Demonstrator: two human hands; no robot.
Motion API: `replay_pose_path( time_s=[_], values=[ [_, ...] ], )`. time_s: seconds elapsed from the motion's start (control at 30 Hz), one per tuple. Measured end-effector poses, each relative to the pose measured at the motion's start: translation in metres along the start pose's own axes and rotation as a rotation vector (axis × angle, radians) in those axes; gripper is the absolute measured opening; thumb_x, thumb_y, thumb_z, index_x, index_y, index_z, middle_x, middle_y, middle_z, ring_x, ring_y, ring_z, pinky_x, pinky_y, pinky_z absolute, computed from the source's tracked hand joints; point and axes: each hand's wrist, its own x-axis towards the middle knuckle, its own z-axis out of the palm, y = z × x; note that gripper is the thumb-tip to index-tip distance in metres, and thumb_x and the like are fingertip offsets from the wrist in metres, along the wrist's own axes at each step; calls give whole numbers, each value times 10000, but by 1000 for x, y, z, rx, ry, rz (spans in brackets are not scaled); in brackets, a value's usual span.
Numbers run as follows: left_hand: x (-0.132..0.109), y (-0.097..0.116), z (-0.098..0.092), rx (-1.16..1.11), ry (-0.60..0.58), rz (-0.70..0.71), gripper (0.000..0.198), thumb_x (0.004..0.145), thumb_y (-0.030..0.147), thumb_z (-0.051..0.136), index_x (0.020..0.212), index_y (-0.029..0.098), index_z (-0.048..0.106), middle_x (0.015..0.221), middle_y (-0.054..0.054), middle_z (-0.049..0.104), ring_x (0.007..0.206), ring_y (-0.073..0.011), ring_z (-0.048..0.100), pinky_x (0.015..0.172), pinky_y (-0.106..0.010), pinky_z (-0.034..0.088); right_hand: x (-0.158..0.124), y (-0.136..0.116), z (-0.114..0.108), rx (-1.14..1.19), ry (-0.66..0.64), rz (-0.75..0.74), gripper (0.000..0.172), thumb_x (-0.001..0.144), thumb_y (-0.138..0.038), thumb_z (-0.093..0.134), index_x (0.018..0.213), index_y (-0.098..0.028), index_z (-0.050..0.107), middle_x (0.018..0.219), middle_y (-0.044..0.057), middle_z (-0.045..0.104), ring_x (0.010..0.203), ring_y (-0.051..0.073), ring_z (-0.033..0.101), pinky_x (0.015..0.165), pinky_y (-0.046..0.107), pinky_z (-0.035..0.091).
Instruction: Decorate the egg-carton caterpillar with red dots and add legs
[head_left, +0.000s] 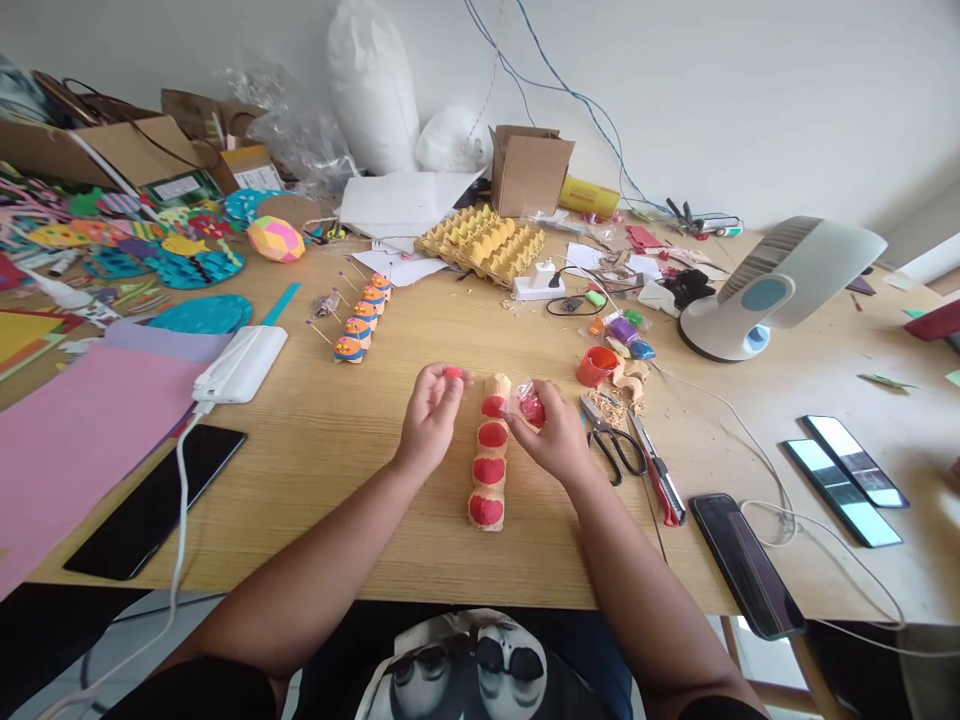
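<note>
Between my hands a strip of egg-carton cups (490,488) lies lengthwise on the table. Its cups are peach-coloured, and several carry round red patches on the side toward me; the farthest cup shows plain peach. My left hand (431,418) pinches a small piece of red clay (454,373) between thumb and fingers, just left of the strip's far end. On the other side, my right hand (553,432) grips a clear plastic bag of red clay (532,404), with the thumb close to the strip. Part of the bag is hidden by the fingers.
Scissors (616,440), a red utility knife (660,475) and a red cup (597,366) lie right of my right hand. A decorated egg-carton caterpillar (362,322) with pins stands at back left. Phones, a white power bank (251,365) and a fan (780,285) surround the work area.
</note>
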Motion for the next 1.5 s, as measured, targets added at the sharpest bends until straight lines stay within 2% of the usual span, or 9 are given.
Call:
replay_pose_path(
  time_s=[0.07, 0.17, 0.37, 0.6, 0.83, 1.07, 1.23, 1.4, 1.5],
  values=[
    [-4, 3, 3, -27, -136, -3, 407, 911, 457, 682, 1182, 235, 474, 1115, -84, 722, 1044, -186, 705, 908, -338, 553, -1, -3, 0, 41, -11, -60, 382, 898, -389, 660, 1219, -214, 553, 1007, 100, 647, 922, 272, 626, 783, 383, 505],
    [-10, 9, 7, -1, -222, -17, 557, 845, 378, 776, 1266, 230, 442, 1048, -72, 742, 966, -191, 720, 891, -352, 559, -2, -10, -1, 129, -79, -122, 364, 945, -339, 606, 1279, -210, 538, 1072, 120, 630, 956, 265, 625, 826, 406, 527],
    [-12, 11, 7, -12, -211, -49, 463, 888, 325, 724, 1270, 231, 480, 974, -55, 776, 1006, -214, 746, 915, -375, 572, 1, -13, -4, 300, -122, -124, 235, 954, -363, 612, 1135, -216, 641, 1019, 93, 659, 936, 234, 633, 829, 382, 539],
    [-15, 9, 7, 73, -245, 63, 400, 900, 265, 695, 1253, 240, 508, 924, -19, 746, 907, -172, 732, 867, -323, 575, 0, -12, 4, 479, -71, 25, 227, 970, -406, 587, 915, -200, 667, 810, 50, 679, 721, 174, 610, 658, 308, 498],
    [-17, 11, 7, 25, -292, 66, 421, 922, 216, 664, 1288, 245, 458, 880, 8, 712, 844, -136, 710, 843, -289, 556, -2, -14, 5, 626, -46, 91, 227, 946, -409, 629, 840, -209, 645, 759, 35, 643, 705, 164, 601, 614, 285, 476],
    [-18, 14, 8, -29, -343, 48, 343, 937, 198, 642, 1180, 248, 406, 815, 43, 680, 751, -108, 691, 772, -250, 533, 0, -15, 2, 696, -60, 61, 246, 937, -392, 647, 767, -215, 630, 754, 28, 622, 664, 152, 561, 615, 302, 475],
    [-18, 13, 9, -33, -315, 12, 333, 933, 229, 657, 1147, 247, 403, 801, 47, 682, 735, -108, 692, 759, -246, 526, -2, -14, 6, 712, -56, 135, 280, 907, -479, 671, 806, -219, 641, 726, 21, 609, 660, 158, 569, 587, 296, 478],
    [-17, 10, 8, -5, -302, -23, 399, 913, 279, 693, 1221, 244, 443, 863, 13, 724, 800, -135, 709, 789, -270, 531, -2, -7, 11, 745, -44, 175, 308, 906, -525, 655, 843, -223, 648, 728, 19, 620, 647, 153, 578, 566, 283, 476],
    [-16, 11, 8, 12, -299, -50, 353, 917, 329, 686, 1213, 225, 525, 1018, -55, 746, 936, -177, 721, 833, -299, 542, 0, 1, 9, 692, -12, 185, 293, 915, -500, 640, 825, -221, 644, 724, 16, 629, 618, 146, 573, 562, 279, 463]
  ],
)
